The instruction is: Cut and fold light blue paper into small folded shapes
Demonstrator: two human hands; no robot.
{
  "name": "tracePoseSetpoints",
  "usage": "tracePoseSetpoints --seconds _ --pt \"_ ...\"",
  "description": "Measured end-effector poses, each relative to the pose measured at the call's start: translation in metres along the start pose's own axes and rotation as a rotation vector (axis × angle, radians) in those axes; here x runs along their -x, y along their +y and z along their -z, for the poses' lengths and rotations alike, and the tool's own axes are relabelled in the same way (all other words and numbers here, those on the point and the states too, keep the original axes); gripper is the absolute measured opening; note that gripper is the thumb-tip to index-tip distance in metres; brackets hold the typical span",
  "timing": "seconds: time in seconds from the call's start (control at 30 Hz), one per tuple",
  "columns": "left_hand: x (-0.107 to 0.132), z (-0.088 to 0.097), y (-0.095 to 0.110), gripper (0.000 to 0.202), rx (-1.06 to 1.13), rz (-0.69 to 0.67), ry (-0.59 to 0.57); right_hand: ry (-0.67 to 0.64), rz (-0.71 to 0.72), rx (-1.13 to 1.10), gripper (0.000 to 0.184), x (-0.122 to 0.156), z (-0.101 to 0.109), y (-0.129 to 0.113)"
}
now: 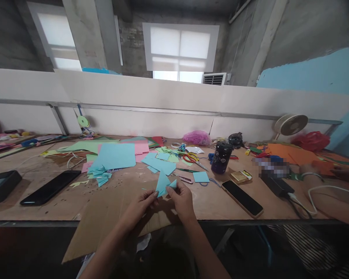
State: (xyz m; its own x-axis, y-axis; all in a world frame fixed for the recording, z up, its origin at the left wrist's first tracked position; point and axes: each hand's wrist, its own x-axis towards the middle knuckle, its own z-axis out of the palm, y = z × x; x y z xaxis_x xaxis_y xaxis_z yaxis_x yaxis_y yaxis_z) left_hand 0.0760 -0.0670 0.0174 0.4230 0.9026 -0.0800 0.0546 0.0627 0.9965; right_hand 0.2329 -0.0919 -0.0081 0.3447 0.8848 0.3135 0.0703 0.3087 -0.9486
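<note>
A small folded piece of light blue paper [163,183] is held up between both hands, just over the front part of the table. My left hand [147,201] pinches its lower left corner between thumb and fingers. On the other side, my right hand [180,197] grips the right edge, thumb on top. The folds form pointed flaps, one standing upward. Beyond the hands lie loose light blue sheets [164,166], and a small blue square [201,177] rests to the right. A brown cardboard sheet [104,213] lies below my left hand, overhanging the table edge.
Red-and-yellow-handled scissors [192,157], a dark tumbler [221,158], a gold box [241,177] and a phone [242,198] lie to the right. Another phone [50,187] and crumpled blue paper strips [100,175] are at left. At far right, a co-worker's arm [322,193] reaches over orange paper.
</note>
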Motion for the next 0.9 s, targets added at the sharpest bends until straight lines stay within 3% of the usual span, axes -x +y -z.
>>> tracePoseSetpoints --seconds 0.3,0.6,0.8,0.9 --pt "0.0016 0.0012 -0.0004 0.04 -0.016 -0.039 -0.077 0.014 -0.02 0.041 0.018 -0.0001 0.0005 0.0005" --pt "-0.0043 0.0054 -0.0052 0.036 -0.097 -0.057 -0.028 -0.054 -0.06 -0.203 0.02 -0.0002 0.0005 -0.0044" --pt "-0.0054 0.0048 -0.0072 0.033 -0.072 -0.061 -0.032 -0.08 -0.119 -0.277 0.041 -0.0037 0.0011 -0.0029" --pt "-0.0059 0.0049 -0.0072 0.032 -0.072 -0.054 -0.032 -0.089 -0.14 -0.16 0.027 -0.0046 0.0007 -0.0003"
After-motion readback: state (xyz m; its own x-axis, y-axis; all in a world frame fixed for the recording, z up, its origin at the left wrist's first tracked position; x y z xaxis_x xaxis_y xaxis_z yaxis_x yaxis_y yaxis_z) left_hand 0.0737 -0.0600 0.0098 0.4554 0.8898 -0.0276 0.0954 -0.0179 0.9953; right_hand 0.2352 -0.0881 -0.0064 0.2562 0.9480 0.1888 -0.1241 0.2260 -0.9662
